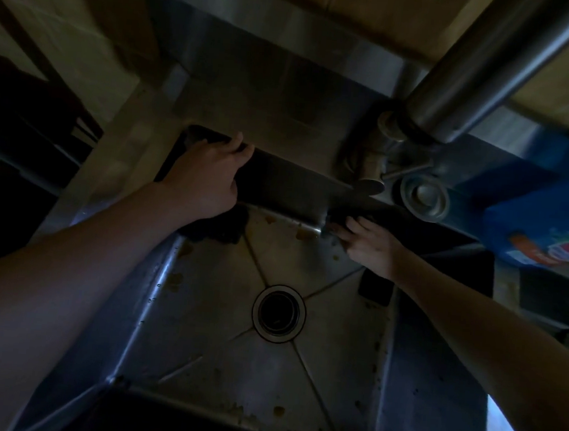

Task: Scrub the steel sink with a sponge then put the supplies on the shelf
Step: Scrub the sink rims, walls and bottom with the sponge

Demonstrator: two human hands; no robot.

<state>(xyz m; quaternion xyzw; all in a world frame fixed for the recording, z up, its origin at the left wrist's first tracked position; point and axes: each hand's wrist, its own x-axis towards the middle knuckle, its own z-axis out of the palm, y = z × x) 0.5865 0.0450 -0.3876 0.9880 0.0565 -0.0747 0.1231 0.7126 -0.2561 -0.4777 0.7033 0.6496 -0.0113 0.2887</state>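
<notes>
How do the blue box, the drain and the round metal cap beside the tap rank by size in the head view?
1. Blue box, partly cut off by the frame edge.
2. Drain and round metal cap look about alike; the cap sits higher, nearer the camera, so I leave them unranked.

A kitchen, shown by the stained steel sink [197,328], faucet [477,77] and detergent box [534,220].

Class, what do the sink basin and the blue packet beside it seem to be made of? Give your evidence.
Square grey sink basin: likely brushed stainless steel, given dull streaky reflections and pressed creases running to the drain. Blue printed packet: glossy plastic film or coated card; dim light leaves it open.
</notes>
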